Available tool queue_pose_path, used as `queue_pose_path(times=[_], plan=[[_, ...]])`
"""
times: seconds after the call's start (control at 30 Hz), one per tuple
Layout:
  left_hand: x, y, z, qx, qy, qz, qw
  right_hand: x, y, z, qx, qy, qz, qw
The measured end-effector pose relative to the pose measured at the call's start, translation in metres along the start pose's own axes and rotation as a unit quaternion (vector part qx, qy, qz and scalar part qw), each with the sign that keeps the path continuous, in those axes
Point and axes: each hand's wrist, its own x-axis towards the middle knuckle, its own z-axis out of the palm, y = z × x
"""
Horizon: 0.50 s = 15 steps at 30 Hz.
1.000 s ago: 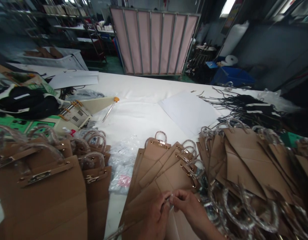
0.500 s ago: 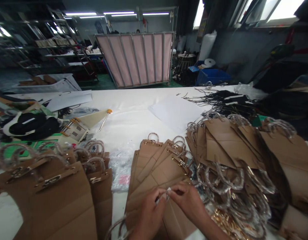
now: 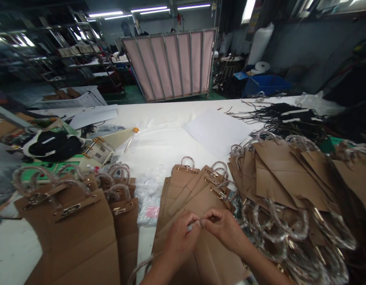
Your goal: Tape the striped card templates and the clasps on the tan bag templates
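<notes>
My left hand (image 3: 179,239) and my right hand (image 3: 223,228) meet fingertip to fingertip over a fanned stack of flat brown bag panels (image 3: 197,190) with gold clasps and wrapped handles. Both pinch a small pale piece between them, too small to name. A wrapped handle loop (image 3: 138,269) curves out under my left wrist.
A larger heap of brown panels with wrapped handles (image 3: 292,186) lies to the right. Upright brown bags (image 3: 79,229) stand at the left. Clear plastic packets (image 3: 149,190) lie between the stacks. Black cords (image 3: 278,114), white paper (image 3: 218,130) and a screwdriver (image 3: 131,139) lie on the white table.
The view has tilted and shifted a little. My hands stay pinched together over the same stack, now slightly higher in the picture.
</notes>
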Motion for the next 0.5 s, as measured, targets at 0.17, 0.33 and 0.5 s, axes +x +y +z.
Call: queue_pose_path(times=[0.17, 0.33, 0.5], plan=[[0.04, -0.027, -0.001, -0.3, -0.009, -0.21, 0.931, 0.039, -0.007, 0.002, -0.109, 0.002, -0.102, 0.989], [0.087, -0.07, -0.014, -0.362, 0.027, -0.269, 0.892, 0.118, 0.011, 0.011, -0.063, -0.004, -0.067, 0.996], [0.113, -0.118, -0.035, -0.335, 0.081, -0.276, 0.897, 0.221, 0.06, 0.021, -0.117, -0.003, -0.021, 0.993]])
